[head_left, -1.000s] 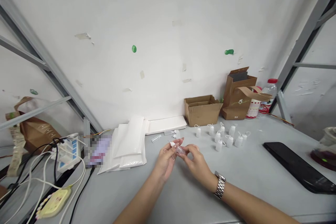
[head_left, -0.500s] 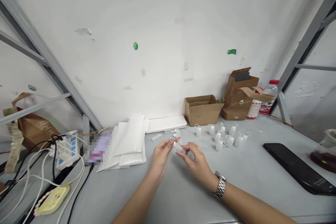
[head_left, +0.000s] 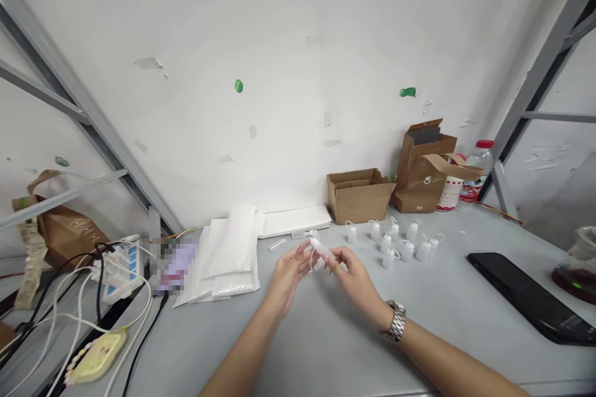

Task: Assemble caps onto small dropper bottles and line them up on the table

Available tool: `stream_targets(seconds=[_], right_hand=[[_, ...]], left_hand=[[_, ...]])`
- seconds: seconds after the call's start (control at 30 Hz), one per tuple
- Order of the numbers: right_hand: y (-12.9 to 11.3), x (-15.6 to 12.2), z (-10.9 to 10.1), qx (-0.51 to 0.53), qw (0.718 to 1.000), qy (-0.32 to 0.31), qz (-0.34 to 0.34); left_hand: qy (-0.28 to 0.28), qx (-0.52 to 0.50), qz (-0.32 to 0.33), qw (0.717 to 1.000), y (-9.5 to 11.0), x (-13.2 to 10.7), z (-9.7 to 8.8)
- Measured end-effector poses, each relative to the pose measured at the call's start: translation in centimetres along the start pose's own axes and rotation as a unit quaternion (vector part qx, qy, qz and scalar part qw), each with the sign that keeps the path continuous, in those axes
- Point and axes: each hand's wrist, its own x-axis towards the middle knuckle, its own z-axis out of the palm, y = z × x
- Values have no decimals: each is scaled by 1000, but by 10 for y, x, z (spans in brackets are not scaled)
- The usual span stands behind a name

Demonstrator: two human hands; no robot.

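Above the grey table a small translucent plastic bottle (head_left: 322, 249) is held tilted, its cap end up and to the left. My right hand (head_left: 352, 276) grips the bottle's lower end between thumb and fingers. At the cap end, my left hand (head_left: 287, 274) has its fingertips closed on the bottle; a thin white loop hangs beside them. Several similar white bottles (head_left: 388, 258) with looped caps stand to the right. Just beyond my hands lie a clear small tube (head_left: 277, 245) and another clear piece (head_left: 299, 235).
White envelopes (head_left: 228, 254) lie stacked on the left, near a power strip (head_left: 125, 270) and tangled cables. Against the wall stand an open cardboard box (head_left: 361, 201) and a brown paper bag (head_left: 416, 183). A black phone-like slab (head_left: 526, 294) lies at right.
The bottle's cap end has tipped up, and a white loop now shows beside the left fingers. Both hands have shifted slightly around it.
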Motion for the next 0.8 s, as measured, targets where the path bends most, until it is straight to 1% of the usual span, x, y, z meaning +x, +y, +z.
stream_targets(seconds=[0.07,0.13,0.2,0.27,0.4,0.5,0.63,0.8], right_hand=[[0,-1,-2,-62,996,53,-34],[1,-1,-4,-110,989,80,-55],[2,0,-5,-142,983,92,-68],[3,0,-5,-159,980,94,-77],[4,-2,-4,-171,978,74,-95],[4,-5,-1,-191,971,40,-137],[0,-9,0,-218,958,5,-187],[-2,-10,1,-238,950,-1,-203]], left_hand=[[-7,22,-23,999,-1,-2,2],[-3,66,-16,998,-2,-3,3],[24,92,-1,995,-3,-2,1],[63,82,17,995,-3,1,-3],[129,-5,48,990,-2,9,-14],[160,-72,49,983,-1,12,-19],[164,-109,28,980,-1,12,-21],[158,-91,-3,983,-2,11,-19]])
